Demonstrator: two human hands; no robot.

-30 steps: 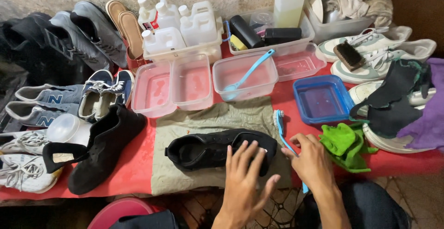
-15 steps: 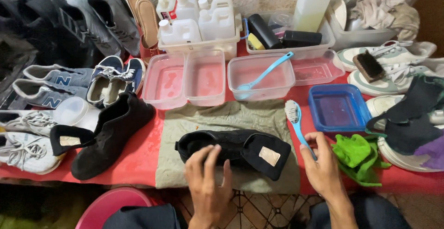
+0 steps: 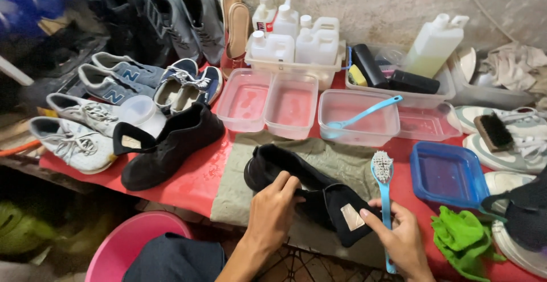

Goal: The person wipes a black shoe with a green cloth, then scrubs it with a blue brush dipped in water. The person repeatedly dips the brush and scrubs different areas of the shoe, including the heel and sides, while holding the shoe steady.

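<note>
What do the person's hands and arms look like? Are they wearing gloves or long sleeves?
No gloves and no sleeves in view. The left hand and the right hand are both bare, and so are the forearms right to the picture's bottom edge. I see no rings, watch or bracelets. The fingernails look short.

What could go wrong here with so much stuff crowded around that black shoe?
The black shoe lies near the table's front edge, with the left hand gripping it; it might slip off toward the pink tub. The right hand holds a blue brush close to the blue tray of water, so a swing could splash it.
</note>
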